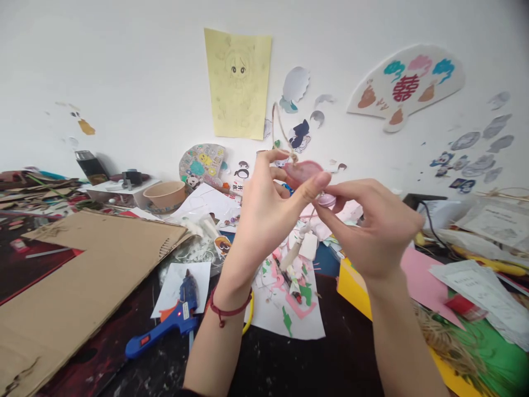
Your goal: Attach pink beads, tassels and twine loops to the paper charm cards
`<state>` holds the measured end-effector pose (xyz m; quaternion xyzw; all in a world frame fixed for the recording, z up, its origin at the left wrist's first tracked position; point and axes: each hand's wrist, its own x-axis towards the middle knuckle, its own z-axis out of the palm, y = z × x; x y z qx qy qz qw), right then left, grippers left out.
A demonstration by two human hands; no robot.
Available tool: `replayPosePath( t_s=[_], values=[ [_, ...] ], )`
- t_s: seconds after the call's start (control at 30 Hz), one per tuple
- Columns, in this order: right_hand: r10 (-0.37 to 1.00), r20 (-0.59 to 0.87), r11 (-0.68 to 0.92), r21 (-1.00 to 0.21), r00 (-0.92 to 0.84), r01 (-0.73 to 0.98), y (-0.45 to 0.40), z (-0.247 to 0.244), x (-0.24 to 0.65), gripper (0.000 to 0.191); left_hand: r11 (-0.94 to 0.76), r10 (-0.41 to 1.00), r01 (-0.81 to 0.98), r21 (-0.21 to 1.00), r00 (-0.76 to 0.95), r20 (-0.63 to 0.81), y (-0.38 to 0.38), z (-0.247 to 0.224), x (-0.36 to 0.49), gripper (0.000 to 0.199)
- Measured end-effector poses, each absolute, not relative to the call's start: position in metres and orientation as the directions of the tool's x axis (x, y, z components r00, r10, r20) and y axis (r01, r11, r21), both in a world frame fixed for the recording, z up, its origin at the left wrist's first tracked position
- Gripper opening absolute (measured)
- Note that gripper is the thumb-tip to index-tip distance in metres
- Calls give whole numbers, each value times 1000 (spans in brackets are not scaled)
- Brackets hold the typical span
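Note:
In front of my face my left hand is closed on a translucent pink pendant, its thumb along the lower edge. From the pendant's top a thin twine loop rises against the wall. My right hand pinches a small pinkish-purple round bead just below the pendant, between thumb and index finger. A thin string runs down from near the bead; I cannot tell what its lower end joins. Fingers cover part of the pendant. Under the hands lies a white paper with green and pink scraps.
A blue glue gun with a lit red light rests left of my forearm. Cardboard covers the left side. Further back stand a peach-coloured bowl and a black flask. Yellow, pink and green sheets crowd the right.

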<state>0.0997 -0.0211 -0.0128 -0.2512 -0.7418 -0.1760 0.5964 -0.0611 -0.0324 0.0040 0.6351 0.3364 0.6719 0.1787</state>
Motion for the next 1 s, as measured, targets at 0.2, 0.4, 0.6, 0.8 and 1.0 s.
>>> replayPosePath(
  t_s=[0.2,0.4,0.6,0.8,1.0],
  values=[
    [-29,976,662,180,-215,728,-11,-24,89,19,-715,646,271,645,-99,757,-30,1,-53,57],
    [33,983,689,110,-183,717,-11,-24,84,14,-778,542,276,564,-158,825,-18,-1,-55,25],
    [494,858,829,-415,-142,375,-12,-14,93,38,-815,556,119,567,-113,823,-9,2,-68,28],
    [664,733,747,-640,-152,178,-4,-13,105,18,-809,587,15,587,-14,809,-7,1,-67,20],
    [751,525,564,-825,-400,-24,7,-18,106,34,-798,603,24,602,26,798,4,-4,-67,18]
  ],
)
